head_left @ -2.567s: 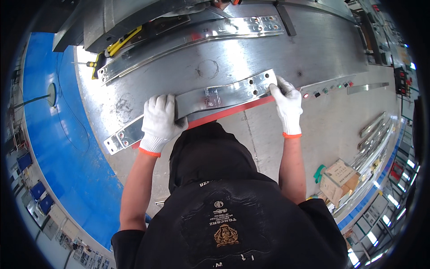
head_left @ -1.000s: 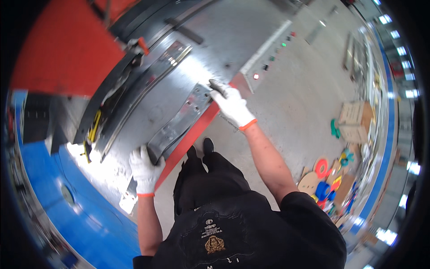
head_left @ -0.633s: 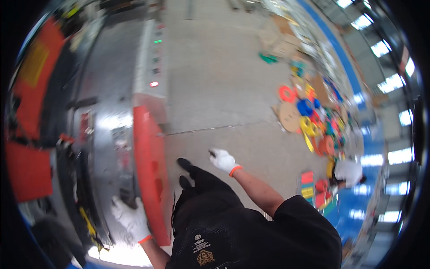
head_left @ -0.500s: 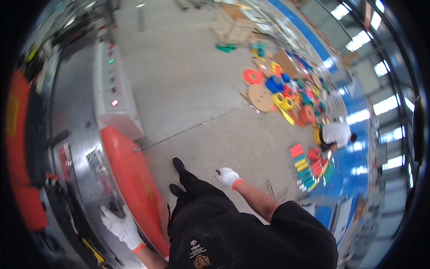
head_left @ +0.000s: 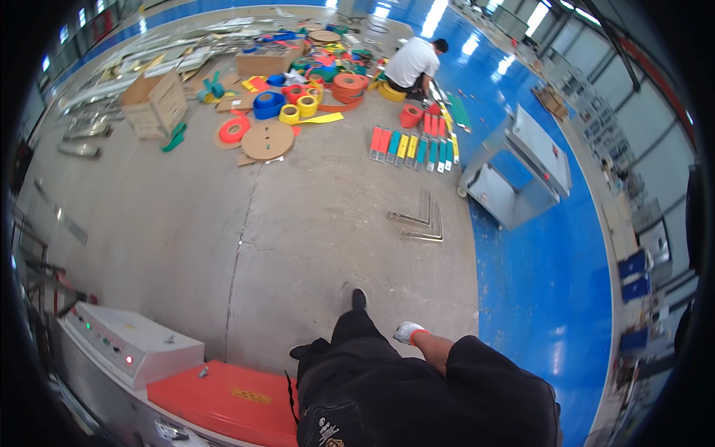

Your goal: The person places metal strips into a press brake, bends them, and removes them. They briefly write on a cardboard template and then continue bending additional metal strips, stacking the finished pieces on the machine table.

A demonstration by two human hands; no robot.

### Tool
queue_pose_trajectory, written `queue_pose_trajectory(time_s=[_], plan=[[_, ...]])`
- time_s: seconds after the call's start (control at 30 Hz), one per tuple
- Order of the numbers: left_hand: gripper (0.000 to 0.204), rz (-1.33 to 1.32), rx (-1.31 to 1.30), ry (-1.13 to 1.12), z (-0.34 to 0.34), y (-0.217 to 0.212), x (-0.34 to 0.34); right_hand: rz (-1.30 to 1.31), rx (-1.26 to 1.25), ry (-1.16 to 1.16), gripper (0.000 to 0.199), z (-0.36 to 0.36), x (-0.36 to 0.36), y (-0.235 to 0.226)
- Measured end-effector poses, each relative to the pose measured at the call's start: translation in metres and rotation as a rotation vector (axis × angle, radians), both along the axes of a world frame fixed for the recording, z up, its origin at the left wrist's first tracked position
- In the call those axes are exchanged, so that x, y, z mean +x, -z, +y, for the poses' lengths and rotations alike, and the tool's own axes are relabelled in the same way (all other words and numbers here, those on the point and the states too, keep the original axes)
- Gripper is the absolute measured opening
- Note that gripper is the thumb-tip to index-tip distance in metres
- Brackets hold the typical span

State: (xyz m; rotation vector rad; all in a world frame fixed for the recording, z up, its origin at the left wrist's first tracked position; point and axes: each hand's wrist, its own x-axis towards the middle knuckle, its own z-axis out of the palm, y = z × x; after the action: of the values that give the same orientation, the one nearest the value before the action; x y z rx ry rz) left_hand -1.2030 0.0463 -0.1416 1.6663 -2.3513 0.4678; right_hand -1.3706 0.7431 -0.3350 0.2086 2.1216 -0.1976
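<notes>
My right hand (head_left: 407, 332), in a white glove with an orange cuff, hangs beside my right leg over the grey floor. It is small and foreshortened here, so whether its fingers are curled or spread cannot be made out, and nothing shows sticking out of it. My left hand cannot be made out in this view. At my left stands a machine with a red cover (head_left: 223, 398) and a grey control box (head_left: 126, 343) carrying lit green and red lamps. Bent metal bars (head_left: 428, 223), shaped like right angles, lie on the floor ahead.
Coloured strips (head_left: 410, 147) lie in rows ahead. A person in a white shirt (head_left: 412, 65) crouches behind them, near a heap of coloured rolls (head_left: 269, 104). A metal cart (head_left: 514, 175) stands right, on blue floor. A cardboard box (head_left: 155, 106) stands far left.
My view has swung to the right, so the machine now sits at the lower left. My left hand, earlier over the machine, has dropped out of sight. The right hand hangs lower in the picture.
</notes>
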Motion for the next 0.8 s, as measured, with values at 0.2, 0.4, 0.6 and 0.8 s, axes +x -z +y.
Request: queue_pose_trajectory(time_s=[0.2,0.4,0.6,0.8], plan=[[0.078,-0.004,-0.149,0.065,0.088,-0.032,-0.069,-0.055,-0.116,0.091,0.049,0.062,0.053,0.015],[0.047,0.172,0.961,0.715,0.265,0.081,-0.154,0.216,-0.273,0.510,0.051,0.143,0.067,-0.010],[0.041,-0.297,1.628,1.179,0.569,0.030,-0.189,0.225,-0.411,0.646,0.060,0.224,0.080,-0.094],[0.045,-0.895,1.794,1.321,0.691,-0.018,-0.265,0.102,-0.685,0.608,0.074,0.294,0.062,-0.189]])
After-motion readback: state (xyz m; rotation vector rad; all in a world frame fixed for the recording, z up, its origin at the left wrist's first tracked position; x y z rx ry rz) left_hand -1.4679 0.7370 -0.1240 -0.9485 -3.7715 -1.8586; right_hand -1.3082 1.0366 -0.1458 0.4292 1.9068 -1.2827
